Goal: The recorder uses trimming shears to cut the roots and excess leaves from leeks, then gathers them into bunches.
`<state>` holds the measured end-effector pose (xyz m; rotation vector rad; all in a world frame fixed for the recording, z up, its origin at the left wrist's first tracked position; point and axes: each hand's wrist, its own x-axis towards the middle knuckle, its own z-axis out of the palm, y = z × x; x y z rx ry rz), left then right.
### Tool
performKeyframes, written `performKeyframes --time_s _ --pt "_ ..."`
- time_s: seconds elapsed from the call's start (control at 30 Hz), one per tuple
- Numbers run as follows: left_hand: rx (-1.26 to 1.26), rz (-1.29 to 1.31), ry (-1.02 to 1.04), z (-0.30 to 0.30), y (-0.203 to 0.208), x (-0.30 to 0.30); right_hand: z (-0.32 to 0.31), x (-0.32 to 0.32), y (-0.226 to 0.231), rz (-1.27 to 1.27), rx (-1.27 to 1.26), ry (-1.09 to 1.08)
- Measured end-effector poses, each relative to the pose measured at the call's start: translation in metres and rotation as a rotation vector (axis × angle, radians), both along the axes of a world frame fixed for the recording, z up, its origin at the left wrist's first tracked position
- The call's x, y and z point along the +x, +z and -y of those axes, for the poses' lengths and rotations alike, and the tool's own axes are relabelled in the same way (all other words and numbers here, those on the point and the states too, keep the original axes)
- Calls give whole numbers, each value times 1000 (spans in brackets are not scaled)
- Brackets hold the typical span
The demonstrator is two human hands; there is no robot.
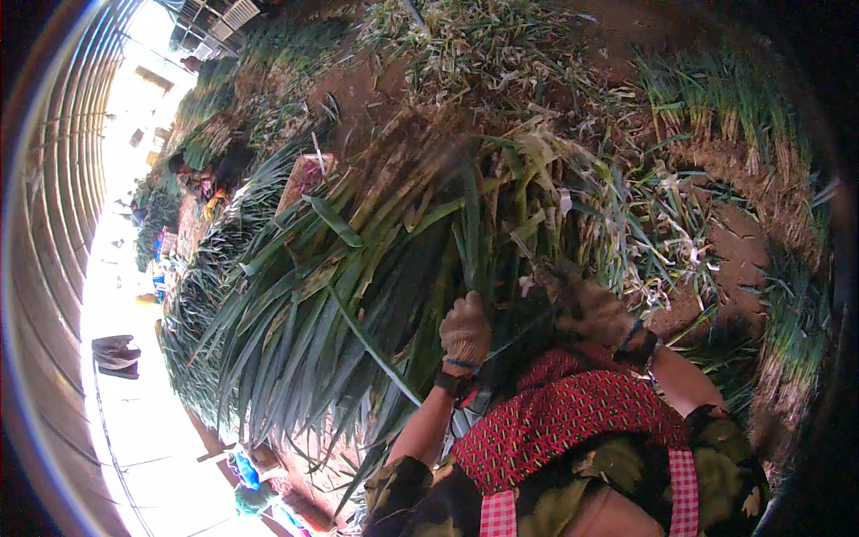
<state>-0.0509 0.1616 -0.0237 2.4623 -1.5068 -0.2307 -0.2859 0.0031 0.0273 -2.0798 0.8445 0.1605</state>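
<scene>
A large heap of leeks (313, 304), with long flat green leaves, lies in front of me and to my left. My left hand (465, 331), in a knitted work glove, is closed at the near edge of the heap, and a long green leaf (472, 224) runs up from its fist. To its right, my right hand (595, 313), gloved too, is curled near the pale, dry leaves. A thin dark piece (528, 251) sticks out ahead of its fingers; dirt and shadow hide what it is. My red patterned apron (564, 412) is just below both hands.
Stripped leaves (662, 233) litter the brown soil ahead and to the right. Bundles of green onions (734, 107) stand along the right side. A curved, ribbed tunnel wall (54, 224) rises at the left, with a dark cloth (116, 356) near it.
</scene>
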Motion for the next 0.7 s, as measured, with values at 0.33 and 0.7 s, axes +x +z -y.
performKeyframes --time_s 0.33,0.7 --pt "161 -27 220 7 24 131 26 7 -23 94 -223 153" --pt "42 197 -253 84 27 72 10 22 3 28 12 250"
